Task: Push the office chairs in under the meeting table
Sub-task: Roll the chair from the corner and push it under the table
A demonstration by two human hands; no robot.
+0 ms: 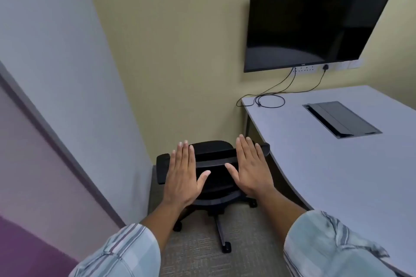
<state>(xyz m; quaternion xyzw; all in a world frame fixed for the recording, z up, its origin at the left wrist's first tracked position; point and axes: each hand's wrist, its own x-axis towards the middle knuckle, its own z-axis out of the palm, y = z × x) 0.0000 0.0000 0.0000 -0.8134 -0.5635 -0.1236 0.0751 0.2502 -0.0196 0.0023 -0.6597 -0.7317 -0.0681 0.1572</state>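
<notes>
A black office chair (213,159) on castors stands on the carpet in the room's corner, to the left of the pale grey meeting table (326,164). Its right armrest lies close to the table's curved edge. My left hand (183,175) is held flat, fingers straight, over the chair's left side. In the same flat pose, my right hand (249,168) hovers over the chair's right side. Neither hand holds anything, and I cannot tell whether they touch the chair.
A black screen (315,20) hangs on the beige wall above the table, with cables (270,99) trailing onto the tabletop. A dark cable hatch (342,119) is set into the table. A grey wall and a purple panel (33,186) close in on the left.
</notes>
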